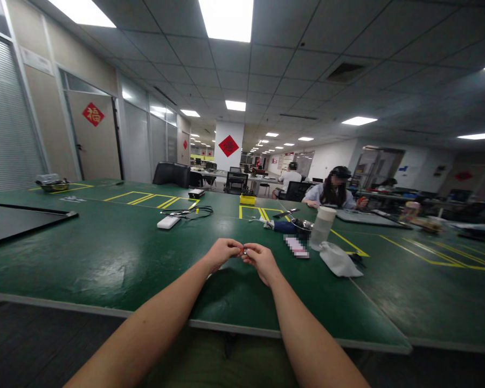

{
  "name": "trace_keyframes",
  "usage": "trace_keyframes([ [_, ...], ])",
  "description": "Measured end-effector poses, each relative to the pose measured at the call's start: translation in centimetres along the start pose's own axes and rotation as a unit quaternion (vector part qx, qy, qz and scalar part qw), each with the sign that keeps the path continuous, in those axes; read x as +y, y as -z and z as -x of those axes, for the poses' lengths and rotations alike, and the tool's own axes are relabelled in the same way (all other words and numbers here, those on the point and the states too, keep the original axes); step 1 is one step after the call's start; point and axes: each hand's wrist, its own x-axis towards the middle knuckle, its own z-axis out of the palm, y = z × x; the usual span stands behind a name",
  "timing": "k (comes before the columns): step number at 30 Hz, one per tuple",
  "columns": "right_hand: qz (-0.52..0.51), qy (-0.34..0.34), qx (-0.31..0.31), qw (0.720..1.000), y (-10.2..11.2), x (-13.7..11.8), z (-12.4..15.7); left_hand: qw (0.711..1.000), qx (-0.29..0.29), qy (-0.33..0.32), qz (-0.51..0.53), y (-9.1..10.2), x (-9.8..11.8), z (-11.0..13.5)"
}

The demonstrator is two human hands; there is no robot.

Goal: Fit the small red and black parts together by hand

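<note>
Above the near part of the green table [145, 275], my left hand [223, 254] and my right hand [262, 261] meet with their fingertips together. Between them is a very small item [244, 251], dark with an orange-red part; its kind is too small to make out. Both hands are closed in a pinch around it, the left from one side and the right from the other. Fingers hide most of the item. A pixelated pink-and-white flat thing [296, 246] lies on the table to the right of my right hand.
A white power bank [168, 220] with a black cable [196, 211] lies ahead to the left. To the right stand a translucent bottle [322, 229], a white pouch [339, 260] and a dark blue folded umbrella [279, 226]. A yellow box [248, 200] sits farther back. Another person [331, 191] sits across.
</note>
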Motion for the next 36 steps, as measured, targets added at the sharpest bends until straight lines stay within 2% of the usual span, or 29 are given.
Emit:
trace_keyframes([
  [12,-0.025,0.003,-0.007,1.000,0.06,-0.06,0.10,1.000,0.002,-0.011,0.003,0.03,0.32,0.16],
  [36,-0.047,-0.014,-0.010,0.999,0.04,-0.31,0.04,1.000,-0.007,0.012,0.024,0.10,0.01,-0.01],
])
